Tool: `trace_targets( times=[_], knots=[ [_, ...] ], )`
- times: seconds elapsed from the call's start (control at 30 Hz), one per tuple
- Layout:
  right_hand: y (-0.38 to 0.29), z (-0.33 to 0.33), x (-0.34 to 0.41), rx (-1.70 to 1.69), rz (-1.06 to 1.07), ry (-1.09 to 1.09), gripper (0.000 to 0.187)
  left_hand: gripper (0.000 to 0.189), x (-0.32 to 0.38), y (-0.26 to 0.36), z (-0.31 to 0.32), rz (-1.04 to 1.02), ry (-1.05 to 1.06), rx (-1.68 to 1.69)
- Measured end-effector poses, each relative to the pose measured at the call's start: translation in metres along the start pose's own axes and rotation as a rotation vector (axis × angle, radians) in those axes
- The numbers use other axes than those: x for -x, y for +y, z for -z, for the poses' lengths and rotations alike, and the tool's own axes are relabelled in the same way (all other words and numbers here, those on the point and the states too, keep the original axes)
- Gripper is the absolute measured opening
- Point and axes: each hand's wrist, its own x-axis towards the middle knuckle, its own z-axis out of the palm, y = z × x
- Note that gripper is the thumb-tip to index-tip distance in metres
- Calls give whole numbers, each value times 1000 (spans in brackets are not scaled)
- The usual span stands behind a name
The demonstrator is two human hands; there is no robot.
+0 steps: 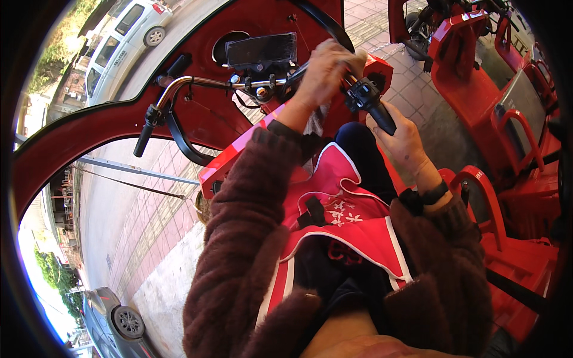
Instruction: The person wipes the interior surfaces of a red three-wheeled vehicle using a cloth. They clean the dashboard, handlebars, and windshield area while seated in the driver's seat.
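Observation:
Blurred by movement, my left hand [329,67] reaches across to the right part of the chrome handlebar [179,83] and curls over it beside the black switch housing [365,91]. A greyish cloth [317,121] hangs below this hand and seems to be held in it; its upper part is hidden. My right hand [400,141] is wrapped around the black rubber right grip [382,118], thumb on the near side. The left grip [143,139] is untouched. Behind the bar sits a dark, scuffed instrument display [262,50] on the red front fairing [210,114] of a tricycle.
A red apron [340,223] with white edging covers my lap. More red tricycles [470,89] stand close on the right. To the left are paved ground [147,210], a white van [125,40] and a grey car [112,322]. A metal bar [138,168] crosses the left opening.

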Motion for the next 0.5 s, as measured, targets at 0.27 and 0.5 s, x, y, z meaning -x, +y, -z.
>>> trace_targets(
  times=[0.27,0.5],
  knots=[
    [0,0,3,68,-32,17,59,20,25,11,-37,-29,-8,-306],
    [1,1,2,-2,-32,8,59,32,5,-53,-7,562,105,-2]
  ],
)
